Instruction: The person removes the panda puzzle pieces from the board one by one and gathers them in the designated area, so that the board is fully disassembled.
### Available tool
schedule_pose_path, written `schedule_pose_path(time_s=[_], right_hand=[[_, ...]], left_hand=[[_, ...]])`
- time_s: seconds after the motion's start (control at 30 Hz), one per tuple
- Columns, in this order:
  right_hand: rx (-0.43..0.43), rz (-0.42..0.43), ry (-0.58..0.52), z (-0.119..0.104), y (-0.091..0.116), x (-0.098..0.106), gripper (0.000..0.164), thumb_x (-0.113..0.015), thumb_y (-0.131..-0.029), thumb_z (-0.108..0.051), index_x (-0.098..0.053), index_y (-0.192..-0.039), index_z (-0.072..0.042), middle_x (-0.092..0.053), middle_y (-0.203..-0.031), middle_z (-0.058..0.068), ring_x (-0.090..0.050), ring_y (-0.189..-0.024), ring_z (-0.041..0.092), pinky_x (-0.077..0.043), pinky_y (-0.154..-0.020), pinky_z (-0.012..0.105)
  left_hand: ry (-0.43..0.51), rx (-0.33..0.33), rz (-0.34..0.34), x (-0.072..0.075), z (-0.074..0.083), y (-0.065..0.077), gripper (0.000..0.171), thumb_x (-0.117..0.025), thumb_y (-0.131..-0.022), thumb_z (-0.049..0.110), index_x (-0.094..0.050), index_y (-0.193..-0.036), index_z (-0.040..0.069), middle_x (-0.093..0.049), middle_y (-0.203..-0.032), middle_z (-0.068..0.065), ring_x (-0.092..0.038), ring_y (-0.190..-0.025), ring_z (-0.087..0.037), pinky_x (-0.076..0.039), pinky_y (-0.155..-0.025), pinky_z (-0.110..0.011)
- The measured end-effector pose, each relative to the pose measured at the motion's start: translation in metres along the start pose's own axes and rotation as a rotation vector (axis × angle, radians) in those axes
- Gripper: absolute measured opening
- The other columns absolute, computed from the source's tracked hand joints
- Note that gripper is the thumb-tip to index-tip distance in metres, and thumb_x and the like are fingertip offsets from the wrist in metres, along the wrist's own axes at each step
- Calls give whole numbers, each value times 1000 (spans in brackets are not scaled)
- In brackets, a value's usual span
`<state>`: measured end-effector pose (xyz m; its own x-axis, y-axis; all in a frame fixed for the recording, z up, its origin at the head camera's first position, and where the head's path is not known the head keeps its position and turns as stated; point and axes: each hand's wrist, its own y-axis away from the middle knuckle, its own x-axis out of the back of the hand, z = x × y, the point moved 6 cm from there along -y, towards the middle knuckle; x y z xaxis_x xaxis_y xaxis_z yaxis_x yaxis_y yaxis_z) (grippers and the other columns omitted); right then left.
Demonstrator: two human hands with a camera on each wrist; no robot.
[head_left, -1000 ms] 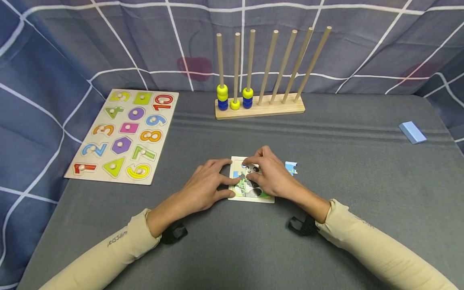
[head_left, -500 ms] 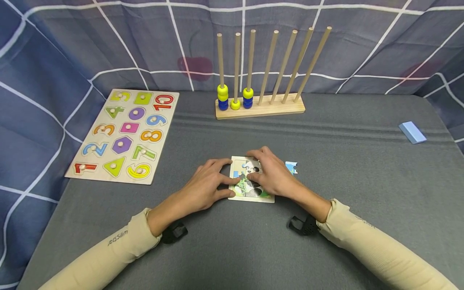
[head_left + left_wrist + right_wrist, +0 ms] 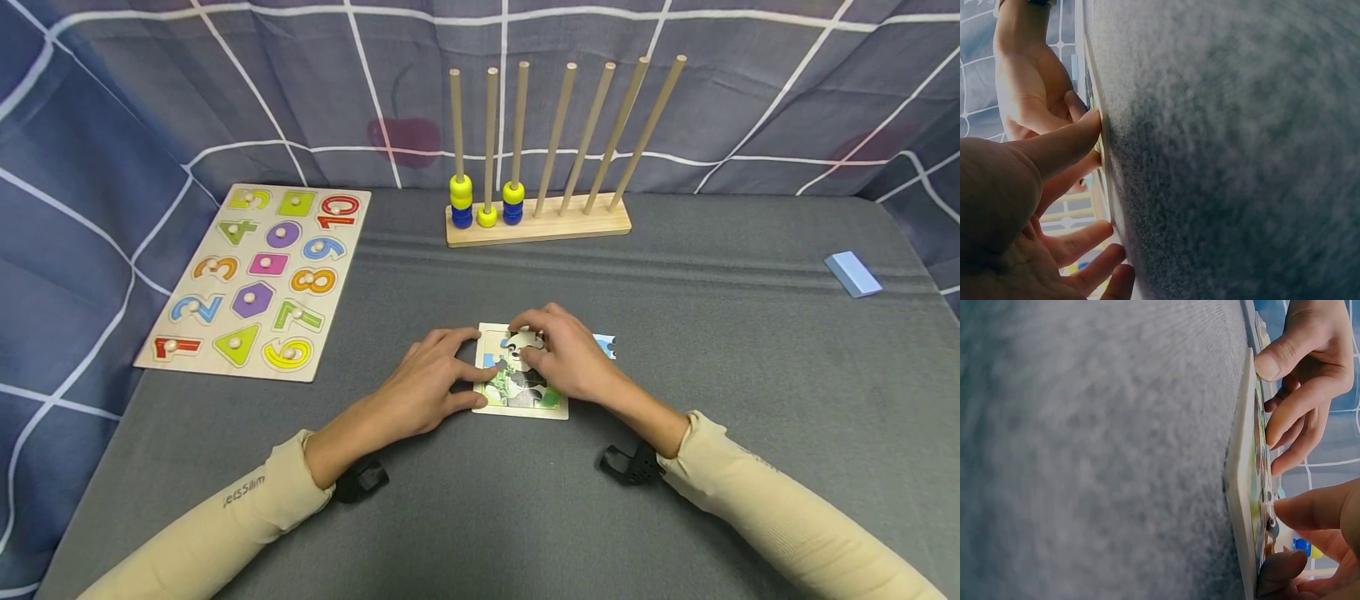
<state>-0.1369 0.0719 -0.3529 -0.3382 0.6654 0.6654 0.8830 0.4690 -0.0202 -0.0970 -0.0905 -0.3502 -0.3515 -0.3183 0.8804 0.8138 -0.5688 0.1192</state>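
Note:
A small panda jigsaw puzzle in a pale frame lies flat on the grey table. My left hand rests at its left side, fingers spread and fairly straight, with fingertips on the frame's edge and the near-left part. Over the upper right part, my right hand pinches a puzzle piece showing a panda's eye between thumb and finger. In the right wrist view this piece sits slightly proud of the board. One loose blue puzzle piece lies just right of the puzzle, partly hidden behind my right hand.
At the left lies a wooden number-and-shape peg board. A wooden stand with several upright rods and a few yellow and blue beads is at the back. A light blue block lies far right. Grid-patterned curtain hangs behind.
My right hand has shifted slightly right, its thumb moving up and right over the puzzle. The panda's head piece beneath it appears shifted or turned. My left hand has stayed still.

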Motion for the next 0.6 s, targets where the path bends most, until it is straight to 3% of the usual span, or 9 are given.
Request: schedule_pose_path(time_s=[0.23, 0.4, 0.6], right_hand=[[33, 6, -14, 0, 0, 1, 31, -65, -87, 2, -71, -116, -6, -57, -88, 6, -46, -71, 17, -39, -63, 34], [17, -5, -30, 0, 0, 0, 31, -65, -88, 2, -71, -117, -5, -56, -85, 4, -46, -69, 16, -39, -64, 34], [-30, 3, -60, 4, 1, 1, 28, -65, -89, -1, -71, -116, -6, -51, -68, 0, -43, -59, 14, -37, -59, 33]], left_hand=[[-3, -5, 5, 0, 1, 0, 40, -77, -86, 33, -71, -125, 21, -42, -149, -15, -38, -134, -36, -35, -100, -57], [-2, -8, 1, -1, 1, 0, 40, -76, -87, 33, -71, -125, 21, -42, -149, -16, -38, -134, -36, -36, -99, -57], [-3, -7, 8, 0, 1, 1, 41, -76, -87, 34, -70, -125, 21, -42, -149, -16, -39, -133, -36, -36, -98, -56]])
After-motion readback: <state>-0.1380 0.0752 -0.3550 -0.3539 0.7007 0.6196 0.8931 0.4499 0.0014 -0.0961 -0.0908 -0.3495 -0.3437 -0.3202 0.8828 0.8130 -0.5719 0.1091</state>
